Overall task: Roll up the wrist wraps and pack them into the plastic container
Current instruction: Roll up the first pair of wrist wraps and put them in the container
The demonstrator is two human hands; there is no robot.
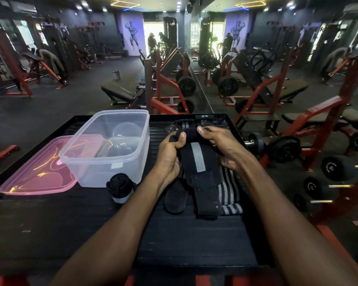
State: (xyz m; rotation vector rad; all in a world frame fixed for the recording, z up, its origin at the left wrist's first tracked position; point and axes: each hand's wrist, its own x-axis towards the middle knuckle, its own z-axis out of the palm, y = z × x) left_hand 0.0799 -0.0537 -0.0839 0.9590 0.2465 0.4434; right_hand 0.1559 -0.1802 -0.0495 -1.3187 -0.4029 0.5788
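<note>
Pinching the wrap's (196, 159) top end, left hand (170, 153) and right hand (221, 147) hold its length running toward 6 o'clock; container (112, 170) lies at 9 o'clock.

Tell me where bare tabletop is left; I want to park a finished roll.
Bare: the near table in front of the pink lid and rolled wrap, left of the left forearm. Crowded: around both hands, where the held wrist wrap hangs over the striped wraps.
</note>
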